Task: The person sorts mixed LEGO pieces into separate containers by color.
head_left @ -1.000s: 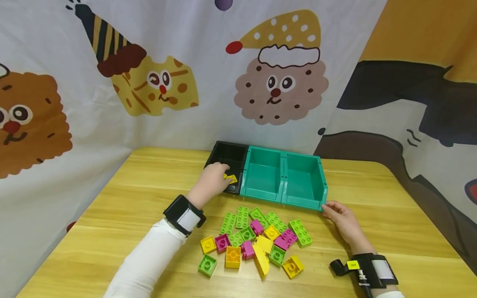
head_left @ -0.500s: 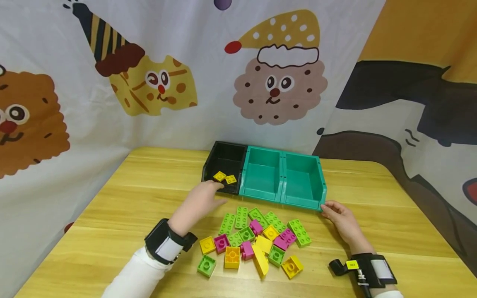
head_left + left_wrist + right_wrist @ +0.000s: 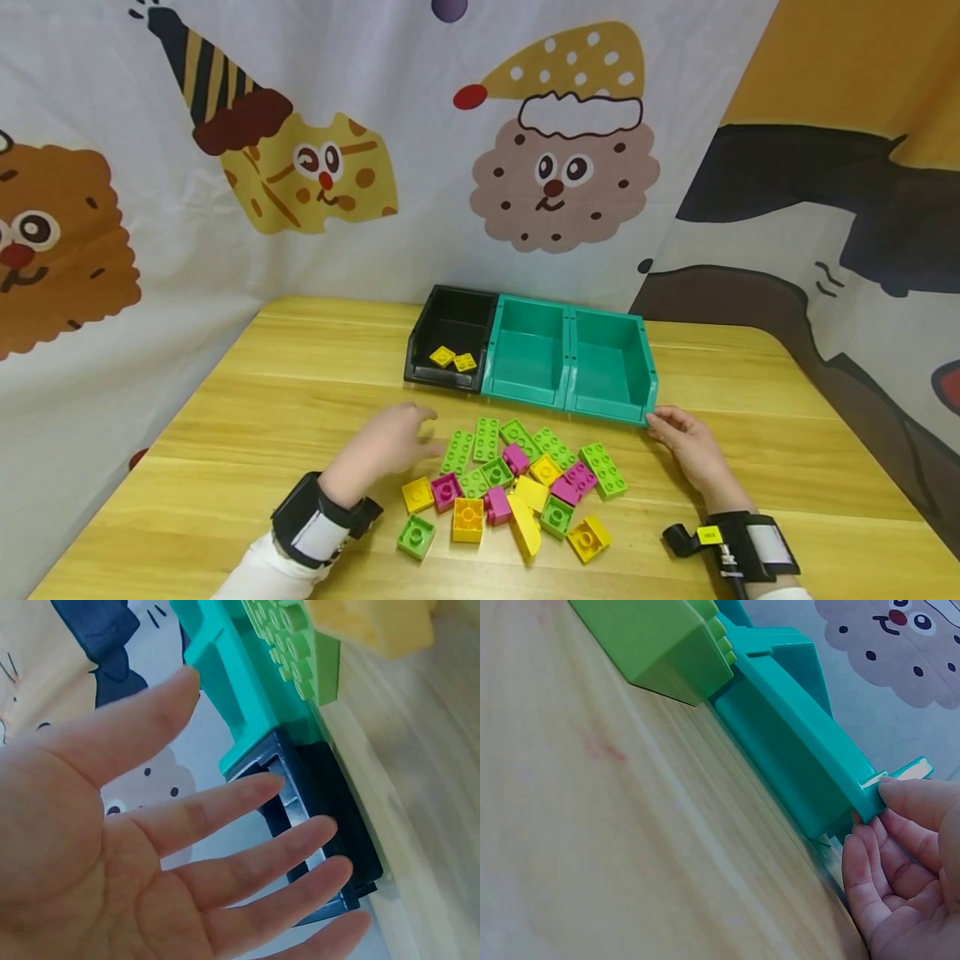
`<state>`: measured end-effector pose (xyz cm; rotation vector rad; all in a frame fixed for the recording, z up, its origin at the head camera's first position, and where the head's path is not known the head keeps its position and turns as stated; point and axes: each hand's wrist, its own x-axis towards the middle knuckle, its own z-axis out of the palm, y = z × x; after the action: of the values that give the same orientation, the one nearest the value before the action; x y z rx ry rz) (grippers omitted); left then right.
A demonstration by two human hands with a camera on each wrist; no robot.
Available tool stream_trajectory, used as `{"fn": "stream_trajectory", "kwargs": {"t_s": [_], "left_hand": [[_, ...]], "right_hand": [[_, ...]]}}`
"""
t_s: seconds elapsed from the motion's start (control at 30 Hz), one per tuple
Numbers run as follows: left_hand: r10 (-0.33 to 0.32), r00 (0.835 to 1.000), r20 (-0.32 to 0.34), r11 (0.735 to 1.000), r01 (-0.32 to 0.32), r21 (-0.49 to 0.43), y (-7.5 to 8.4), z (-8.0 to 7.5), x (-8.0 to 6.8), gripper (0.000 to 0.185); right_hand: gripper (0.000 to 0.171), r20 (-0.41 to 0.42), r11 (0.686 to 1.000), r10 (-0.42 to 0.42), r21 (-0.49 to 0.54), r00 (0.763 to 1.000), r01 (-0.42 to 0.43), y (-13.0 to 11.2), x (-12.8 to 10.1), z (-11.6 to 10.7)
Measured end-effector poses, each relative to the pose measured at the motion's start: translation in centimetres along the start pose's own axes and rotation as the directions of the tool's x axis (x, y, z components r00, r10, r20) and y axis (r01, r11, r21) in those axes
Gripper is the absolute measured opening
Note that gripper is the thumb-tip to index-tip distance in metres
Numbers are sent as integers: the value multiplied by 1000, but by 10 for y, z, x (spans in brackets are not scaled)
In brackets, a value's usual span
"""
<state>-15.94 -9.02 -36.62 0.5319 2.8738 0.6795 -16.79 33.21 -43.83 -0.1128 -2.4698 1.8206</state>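
Observation:
My left hand hovers over the table just left of the loose building bricks, its fingers spread with nothing in them. A long lime green brick is nearest to its fingertips. In the left wrist view the bare palm shows, the black bin beyond it. My right hand pinches the front right corner of the right teal bin between thumb and fingers, also seen in the right wrist view. Two small yellow studded plates lie inside the black bin.
Several lime green, magenta and yellow bricks lie scattered in front of the bins, including a yellow curved piece. A middle teal bin stands joined between the black and right teal bins. Behind the wooden table hangs a cartoon-printed cloth.
My left hand let go of a yellow plate in the black bin, then drew back toward the bricks with its fingers opening. The right hand stays at the teal bin's corner.

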Motion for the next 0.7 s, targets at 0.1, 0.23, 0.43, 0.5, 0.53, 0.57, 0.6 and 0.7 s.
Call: {"fn": "stream_trajectory", "kwargs": {"t_s": [0.1, 0.23, 0.43, 0.5, 0.53, 0.57, 0.6, 0.7], "left_hand": [[5, 999, 49, 1000, -4, -5, 1, 0, -5, 53], [13, 993, 121, 1000, -14, 1, 4, -1, -14, 58], [33, 984, 175, 999, -35, 8, 4, 3, -21, 67], [39, 983, 181, 999, -42, 13, 3, 5, -22, 65], [41, 982, 184, 999, -44, 14, 3, 7, -21, 64], [41, 981, 188, 999, -44, 13, 2, 8, -21, 63], [50, 981, 190, 998, -55, 22, 2, 9, -21, 61], [65, 979, 194, 996, -74, 40, 1, 12, -19, 55]], "right_hand": [[15, 0, 1000, 3, 0, 1000, -3, 0, 0, 0], [17, 3, 1000, 0, 1, 1000, 0, 0, 0, 0], [19, 5, 1000, -1, -5, 1000, 1, 0, -1, 1], [19, 4, 1000, 0, -2, 1000, 0, 1, 0, 0], [18, 6, 1000, -1, -2, 1000, 1, 1, 0, 0], [18, 7, 1000, -1, -3, 1000, 1, 1, 0, 0], [17, 8, 1000, -1, -4, 1000, 1, 1, 0, 0], [15, 9, 1000, 0, 3, 1000, 0, 1, 0, 0]]}}
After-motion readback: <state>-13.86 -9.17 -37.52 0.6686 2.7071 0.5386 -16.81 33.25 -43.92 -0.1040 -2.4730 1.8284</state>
